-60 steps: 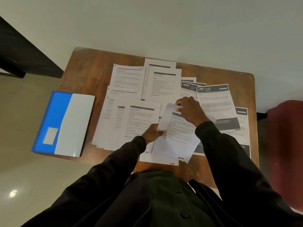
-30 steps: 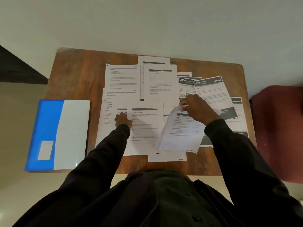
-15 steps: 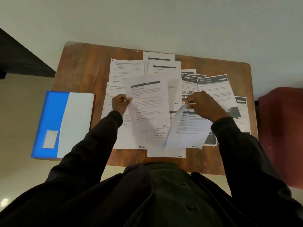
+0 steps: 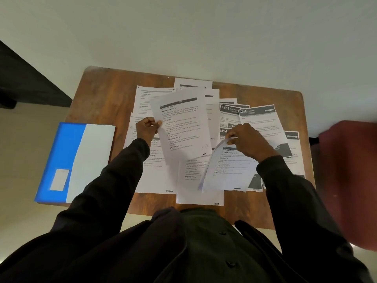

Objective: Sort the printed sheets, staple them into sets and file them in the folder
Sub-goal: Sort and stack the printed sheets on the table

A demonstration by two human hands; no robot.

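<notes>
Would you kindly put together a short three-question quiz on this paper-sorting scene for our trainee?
1. True or false: the left hand holds a raised sheet by its left edge.
2. The blue and white folder lies: A) shut, left of the spread sheets; B) open, under them; C) standing upright.
3. What does the right hand grip?
Key: 1 true; 2 A; 3 the top of a curled printed paper.
</notes>
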